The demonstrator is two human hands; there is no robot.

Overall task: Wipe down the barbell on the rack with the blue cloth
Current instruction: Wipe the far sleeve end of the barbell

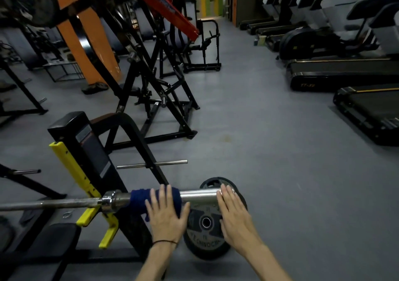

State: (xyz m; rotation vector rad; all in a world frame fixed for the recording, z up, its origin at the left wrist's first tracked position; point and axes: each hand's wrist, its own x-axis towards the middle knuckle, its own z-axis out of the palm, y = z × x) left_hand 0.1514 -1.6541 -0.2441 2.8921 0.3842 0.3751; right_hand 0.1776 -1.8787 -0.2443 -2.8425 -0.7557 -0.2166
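Note:
A chrome barbell (199,195) lies across the yellow hooks of a black rack (90,151), its thick sleeve pointing right. A dark blue cloth (140,198) is draped over the sleeve. My left hand (166,212) lies flat on the cloth with straight fingers, pressing it onto the sleeve. My right hand (232,212) rests with straight fingers on the sleeve's bare right end. The thin shaft (49,204) runs off to the left edge.
A black weight plate (205,235) leans on the grey floor right under the sleeve. A bench pad (43,244) sits lower left. Black and orange machines (151,75) fill the left. Treadmills (345,71) line the right, with open floor between.

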